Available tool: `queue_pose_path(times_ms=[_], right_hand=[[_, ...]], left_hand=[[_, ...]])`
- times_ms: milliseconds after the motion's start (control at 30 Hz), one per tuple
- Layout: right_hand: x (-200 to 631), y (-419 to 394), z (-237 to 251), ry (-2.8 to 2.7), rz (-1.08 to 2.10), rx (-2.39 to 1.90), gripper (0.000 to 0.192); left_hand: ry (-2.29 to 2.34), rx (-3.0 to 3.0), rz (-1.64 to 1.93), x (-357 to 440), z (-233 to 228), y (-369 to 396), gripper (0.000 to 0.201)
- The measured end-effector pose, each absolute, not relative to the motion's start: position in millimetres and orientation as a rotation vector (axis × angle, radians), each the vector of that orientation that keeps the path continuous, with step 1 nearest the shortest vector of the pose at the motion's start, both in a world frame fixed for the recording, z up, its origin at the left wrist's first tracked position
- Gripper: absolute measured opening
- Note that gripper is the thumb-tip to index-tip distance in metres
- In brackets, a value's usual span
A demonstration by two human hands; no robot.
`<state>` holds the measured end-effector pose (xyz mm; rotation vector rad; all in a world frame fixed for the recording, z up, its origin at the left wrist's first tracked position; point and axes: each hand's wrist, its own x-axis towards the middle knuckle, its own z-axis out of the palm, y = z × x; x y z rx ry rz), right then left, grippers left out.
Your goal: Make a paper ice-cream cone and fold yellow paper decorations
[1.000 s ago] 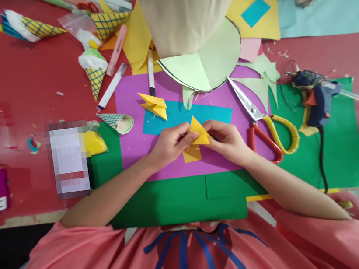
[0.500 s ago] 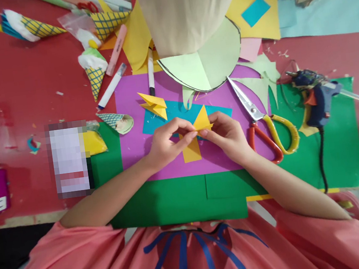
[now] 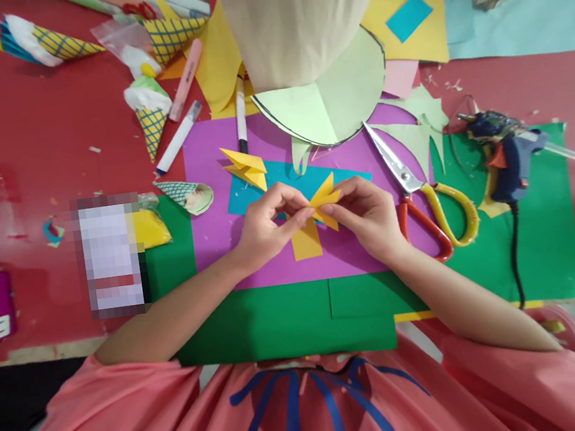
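A small folded yellow paper piece point(image 3: 326, 196), its points fanned out, is held between my two hands above a purple sheet. My left hand point(image 3: 273, 226) pinches its left end between thumb and fingertips. The thumb and fingers of my right hand point(image 3: 371, 215) close on its right side. Below them lies a flat yellow paper strip point(image 3: 306, 241). Behind my hands a blue paper rectangle point(image 3: 282, 177) rests on the purple sheet point(image 3: 213, 260), with another folded yellow paper piece point(image 3: 245, 168) on its upper left part.
Large scissors point(image 3: 416, 191) lie just right of my right hand. A glue gun point(image 3: 514, 164) with its cord sits farther right on green paper point(image 3: 550, 244). Pale green cut paper point(image 3: 351, 94), markers point(image 3: 179, 138) and paper ice-cream cones point(image 3: 152, 120) are beyond. A pixelated patch covers something left.
The folded yellow piece has spread, with more of its points showing between my hands. My right hand has shifted slightly to the right and its fingers have moved apart a little.
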<state>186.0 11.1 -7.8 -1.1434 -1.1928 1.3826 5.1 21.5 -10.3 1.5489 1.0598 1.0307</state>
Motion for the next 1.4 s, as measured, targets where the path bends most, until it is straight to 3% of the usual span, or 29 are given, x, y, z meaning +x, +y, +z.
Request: queue_pose_path(times_ms=[533, 767, 900, 1133, 1233, 1333, 1400], right_hand=[[186.2, 12.9, -1.4, -1.072, 1.518, -1.131, 0.040], [188.4, 12.7, -4.9, -1.063, 1.584, -1.106, 0.026], [186.7, 12.5, -1.3, -1.153, 1.663, -1.116, 0.028], [185.5, 10.4, -1.2, -1.292, 1.533, -1.187, 0.031], [185.9, 10.2, -2.4, -1.325, 1.482, -1.200, 0.029], [186.5, 10.3, -3.2, -1.340, 1.453, -1.192, 0.026], [186.8, 10.6, -3.8, -1.346, 1.433, -1.177, 0.023]], left_hand=[[1.076, 1.564, 0.809, 3.7, -5.8, 23.0, 0.030], [1.135, 1.468, 0.929, 2.3, -7.8, 23.7, 0.033], [1.134, 1.477, 0.947, 3.0, -5.5, 23.6, 0.032], [1.093, 1.518, 0.898, 2.8, -5.7, 23.8, 0.030], [1.063, 1.459, 0.964, 3.7, -9.1, 23.0, 0.019], [1.018, 1.419, 1.055, 3.9, -12.1, 21.6, 0.032], [0.984, 1.492, 1.077, 3.5, -13.5, 21.1, 0.024]])
